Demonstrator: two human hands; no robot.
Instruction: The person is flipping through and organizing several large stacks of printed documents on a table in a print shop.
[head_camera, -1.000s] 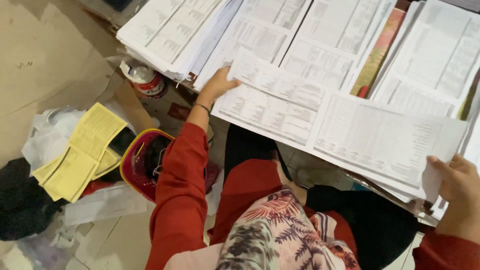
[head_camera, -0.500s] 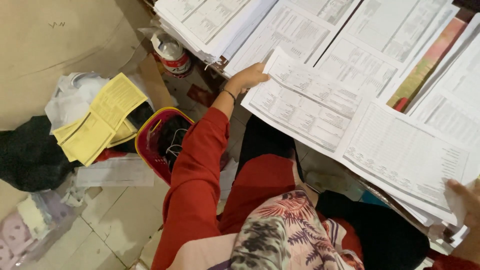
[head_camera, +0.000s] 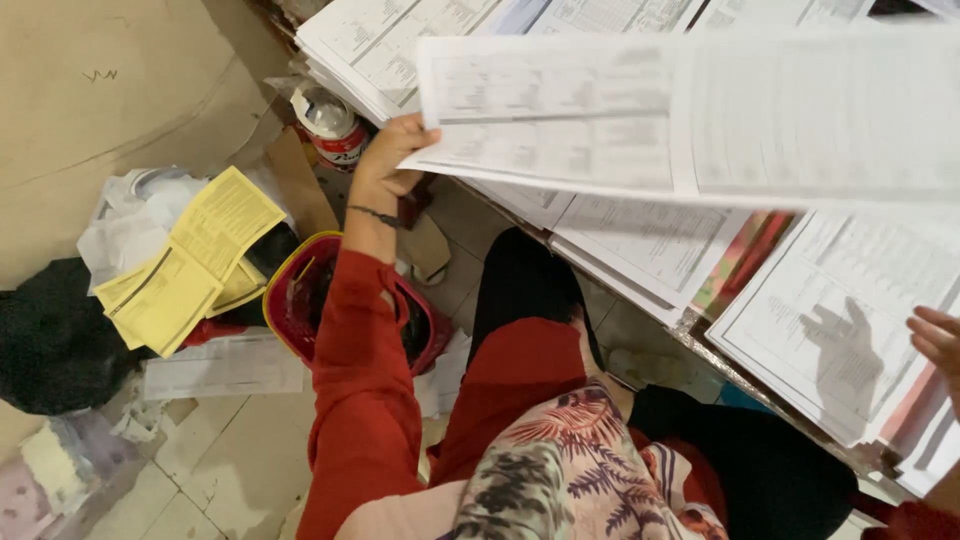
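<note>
A low table edge (head_camera: 740, 375) runs diagonally, covered with overlapping stacks of printed paper sheets (head_camera: 830, 330). Below it, a tiled floor (head_camera: 200, 490) holds yellow forms (head_camera: 195, 260), a red and yellow bag (head_camera: 300, 300), a dark cloth bundle (head_camera: 50, 340) and a small jar (head_camera: 330, 125).

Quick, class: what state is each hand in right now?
Left hand: closed on the large printed sheet.
Right hand: open, fingers spread, holding nothing visible.
</note>
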